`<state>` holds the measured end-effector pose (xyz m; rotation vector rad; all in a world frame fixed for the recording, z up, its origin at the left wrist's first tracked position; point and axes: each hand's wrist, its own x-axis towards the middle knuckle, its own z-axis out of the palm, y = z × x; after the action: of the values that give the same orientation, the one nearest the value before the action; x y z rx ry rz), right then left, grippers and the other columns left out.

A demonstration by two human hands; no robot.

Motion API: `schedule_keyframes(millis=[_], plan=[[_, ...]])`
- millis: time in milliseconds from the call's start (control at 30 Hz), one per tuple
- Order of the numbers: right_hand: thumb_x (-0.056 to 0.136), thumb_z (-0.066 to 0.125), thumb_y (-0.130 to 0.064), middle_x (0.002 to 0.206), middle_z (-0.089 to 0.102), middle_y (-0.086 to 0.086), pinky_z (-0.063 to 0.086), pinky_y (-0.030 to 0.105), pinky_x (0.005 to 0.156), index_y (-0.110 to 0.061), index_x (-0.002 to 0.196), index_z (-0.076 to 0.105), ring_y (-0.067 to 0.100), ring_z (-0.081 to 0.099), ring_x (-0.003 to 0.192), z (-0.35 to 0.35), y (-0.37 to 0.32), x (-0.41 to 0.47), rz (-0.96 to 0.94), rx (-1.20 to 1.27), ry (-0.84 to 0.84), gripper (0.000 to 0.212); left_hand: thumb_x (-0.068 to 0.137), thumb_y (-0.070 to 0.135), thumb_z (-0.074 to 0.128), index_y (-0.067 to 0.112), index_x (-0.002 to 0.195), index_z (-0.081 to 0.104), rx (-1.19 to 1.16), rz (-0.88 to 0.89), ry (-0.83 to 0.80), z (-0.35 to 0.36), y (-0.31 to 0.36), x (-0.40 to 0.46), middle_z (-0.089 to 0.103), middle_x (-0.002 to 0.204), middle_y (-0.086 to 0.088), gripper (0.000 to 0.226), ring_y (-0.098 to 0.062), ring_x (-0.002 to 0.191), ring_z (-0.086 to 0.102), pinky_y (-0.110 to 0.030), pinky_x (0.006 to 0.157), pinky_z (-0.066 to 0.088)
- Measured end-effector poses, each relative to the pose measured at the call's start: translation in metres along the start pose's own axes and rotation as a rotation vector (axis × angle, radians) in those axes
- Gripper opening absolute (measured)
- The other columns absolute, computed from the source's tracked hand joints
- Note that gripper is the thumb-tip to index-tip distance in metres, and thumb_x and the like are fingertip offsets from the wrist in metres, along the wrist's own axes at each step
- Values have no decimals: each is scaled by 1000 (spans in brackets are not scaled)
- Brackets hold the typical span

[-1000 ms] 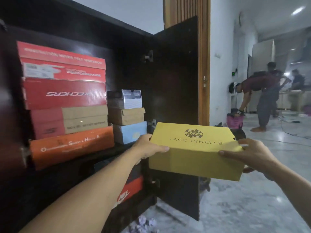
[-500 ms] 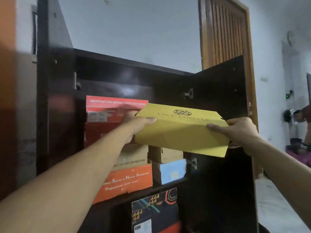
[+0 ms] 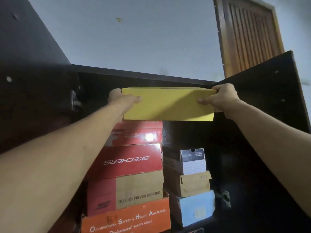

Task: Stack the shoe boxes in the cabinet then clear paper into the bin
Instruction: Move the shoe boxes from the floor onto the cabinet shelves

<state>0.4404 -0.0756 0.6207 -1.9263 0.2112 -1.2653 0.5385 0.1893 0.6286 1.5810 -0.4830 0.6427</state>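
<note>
Two stacks of shoe boxes fill the dark cabinet (image 3: 269, 101). Left stack, top down: two red boxes (image 3: 139, 135), the red Skechers box (image 3: 127, 161), a red-and-tan box (image 3: 134, 192), an orange safety-shoe box (image 3: 127, 219). Right stack: grey-white box (image 3: 193, 161), tan box (image 3: 195, 184), light blue box (image 3: 196, 209). Yellow box (image 3: 168, 105) sits level at the top of the left stack, under the cabinet roof. Left hand (image 3: 121, 99) grips its left end, thumb on the front face; right hand (image 3: 220, 98) grips its right end likewise. Both arms reach up, extended.
</note>
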Motion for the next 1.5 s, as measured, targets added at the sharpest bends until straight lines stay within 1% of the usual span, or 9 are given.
schedule_keyframes(millis=[133,367,467,667,800,900,1067,1233,1500], plan=[[69,87,-29,120,62,9,53,45,93,-8,129,57,27,60,108,44,4,34,5,77,-37,70,78,7,77,15,97,64,36,17,23,-13,-6,21,69,101,-3,25,-21,94,65,-37,87,54],[82,75,-16,136,49,13,48,42,99,-11,144,34,32,52,121,118,-1,68,6,174,-36,75,82,3,71,18,114,59,144,-38,27,-37,-17,53,65,111,-3,37,-27,108,57,-55,99,42],[84,68,-7,138,45,12,48,42,99,-15,147,25,31,50,122,147,2,81,-1,226,-65,77,81,0,71,18,113,59,151,-37,45,-47,-30,64,66,110,-3,39,-27,107,60,-52,98,46],[89,56,-5,135,50,10,47,37,95,-18,140,37,25,53,110,190,-7,95,37,400,-78,56,79,-5,71,15,118,54,236,18,52,-72,-53,82,65,113,-5,47,-22,105,61,-38,89,50],[81,67,-3,132,51,11,48,38,98,-13,142,36,26,54,115,207,-5,85,21,346,-70,69,81,-6,68,18,121,49,300,14,34,-79,-62,86,63,114,-6,51,-22,102,60,-31,72,48],[81,70,-11,121,60,11,53,40,94,-11,132,52,27,60,109,216,2,77,57,320,-69,54,83,0,69,19,112,48,358,-63,46,-78,-71,88,63,107,-3,40,-18,87,61,-26,55,42],[82,69,-23,111,61,4,56,42,87,-17,129,55,22,62,96,228,11,68,32,325,-72,49,78,24,78,-4,113,58,480,-135,232,-85,-91,93,65,111,-16,49,-30,100,65,-31,77,52],[84,76,-23,121,62,11,57,42,86,-12,130,57,27,64,100,232,18,66,47,268,-44,51,81,23,76,-7,101,64,604,-85,302,-80,-93,89,67,103,-19,38,-32,93,65,-31,64,46],[87,71,-30,99,66,9,53,36,75,-11,111,68,25,61,87,234,21,56,7,150,41,31,82,30,74,-3,92,65,788,-34,362,-76,-94,82,66,104,-20,35,-32,86,62,-32,64,44]])
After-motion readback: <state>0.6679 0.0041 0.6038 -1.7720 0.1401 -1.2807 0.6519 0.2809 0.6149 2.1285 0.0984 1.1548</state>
